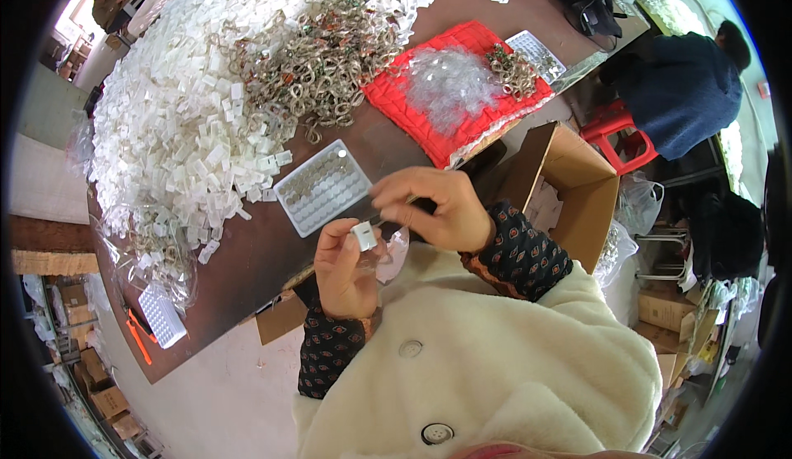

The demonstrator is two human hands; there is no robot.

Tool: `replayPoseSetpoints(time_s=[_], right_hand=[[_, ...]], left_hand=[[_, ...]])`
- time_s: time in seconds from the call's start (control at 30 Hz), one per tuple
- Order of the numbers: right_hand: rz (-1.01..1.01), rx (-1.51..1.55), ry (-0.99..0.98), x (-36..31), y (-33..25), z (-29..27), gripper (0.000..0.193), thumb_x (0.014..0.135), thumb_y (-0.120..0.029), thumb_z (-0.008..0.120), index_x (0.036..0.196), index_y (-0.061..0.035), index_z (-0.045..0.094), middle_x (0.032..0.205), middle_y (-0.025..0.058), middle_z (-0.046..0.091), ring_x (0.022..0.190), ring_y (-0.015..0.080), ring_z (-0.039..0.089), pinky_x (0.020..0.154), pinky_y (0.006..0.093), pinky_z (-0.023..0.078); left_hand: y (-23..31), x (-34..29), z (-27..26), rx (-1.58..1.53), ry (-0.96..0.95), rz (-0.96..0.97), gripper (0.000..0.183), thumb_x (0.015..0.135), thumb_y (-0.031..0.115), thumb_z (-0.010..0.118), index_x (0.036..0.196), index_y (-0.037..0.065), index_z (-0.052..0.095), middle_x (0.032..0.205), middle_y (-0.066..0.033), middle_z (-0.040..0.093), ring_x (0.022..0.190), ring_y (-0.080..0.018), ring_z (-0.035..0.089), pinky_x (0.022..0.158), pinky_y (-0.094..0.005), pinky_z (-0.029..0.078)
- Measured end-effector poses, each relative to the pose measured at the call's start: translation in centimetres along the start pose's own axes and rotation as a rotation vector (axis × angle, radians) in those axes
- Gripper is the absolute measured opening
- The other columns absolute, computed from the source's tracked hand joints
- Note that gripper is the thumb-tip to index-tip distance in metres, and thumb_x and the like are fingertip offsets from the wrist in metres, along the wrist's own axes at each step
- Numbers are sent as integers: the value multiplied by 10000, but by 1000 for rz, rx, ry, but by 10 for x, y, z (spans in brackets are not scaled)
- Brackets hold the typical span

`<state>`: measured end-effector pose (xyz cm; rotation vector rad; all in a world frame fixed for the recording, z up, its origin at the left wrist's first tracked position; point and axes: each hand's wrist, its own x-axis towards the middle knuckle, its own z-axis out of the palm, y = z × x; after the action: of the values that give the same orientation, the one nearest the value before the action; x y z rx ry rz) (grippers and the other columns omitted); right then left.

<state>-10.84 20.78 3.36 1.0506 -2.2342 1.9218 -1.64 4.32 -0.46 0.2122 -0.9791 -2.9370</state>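
Note:
Close in front of my body, my left hand [345,276] pinches a small white plastic card [364,236] upright between thumb and fingers. Just above and to the right of it, my right hand [440,202] hovers with bent fingers drawn together. Whatever those fingers hold, if anything, is too small to make out. Beyond both hands, a white tray [309,225] with rows of round hollows lies on the brown table [247,253]. Small shiny pieces sit in part of its hollows.
White plastic pieces [177,129] heap across the table's left and back, beside a pile of metal rings [330,63]. Clear bags [450,84] lie on a red cloth [396,100]. Right are a cardboard box [594,191], a red stool [619,133] and a seated person [689,84]. Orange-handled pliers [140,337] lie left.

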Motion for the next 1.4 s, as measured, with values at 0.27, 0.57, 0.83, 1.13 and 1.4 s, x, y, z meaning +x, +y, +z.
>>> replayPoseSetpoints(time_s=[0.27,0.57,0.83,1.13,1.4], right_hand=[[37,-634,103,97,75,-34,146,854,-74,663,999,-54,659,948,131,679,831,312,670,723,377,534],[193,-824,41,149,133,-24,225,789,-146,729,985,-55,664,953,142,637,891,351,648,781,446,522],[291,143,231,139,90,-48,164,908,-75,672,1059,-22,634,942,41,670,831,75,611,700,247,497],[-91,-151,-36,48,7,-42,294,899,-35,661,1193,-37,649,932,85,665,862,175,642,752,305,522],[-330,-405,-101,-19,1,-25,320,802,-137,732,1100,-49,654,949,60,659,854,241,636,738,354,506]], left_hand=[[8,1,-14,-168,-85,-234,223,972,174,537,1159,53,552,1104,-120,591,657,-161,469,571,-282,366],[24,3,-21,-154,-44,-271,182,975,168,527,1105,40,539,965,-127,570,688,-171,474,614,-305,386],[22,6,-20,-158,-66,-312,150,972,156,523,1054,32,538,905,-130,562,664,-174,474,601,-312,388],[21,5,-3,224,-77,-76,190,967,201,583,1002,15,572,818,-63,564,575,-100,434,510,-231,331],[1,18,31,564,-79,-11,103,918,25,646,1002,-31,625,751,17,565,586,-32,445,518,-188,330]])
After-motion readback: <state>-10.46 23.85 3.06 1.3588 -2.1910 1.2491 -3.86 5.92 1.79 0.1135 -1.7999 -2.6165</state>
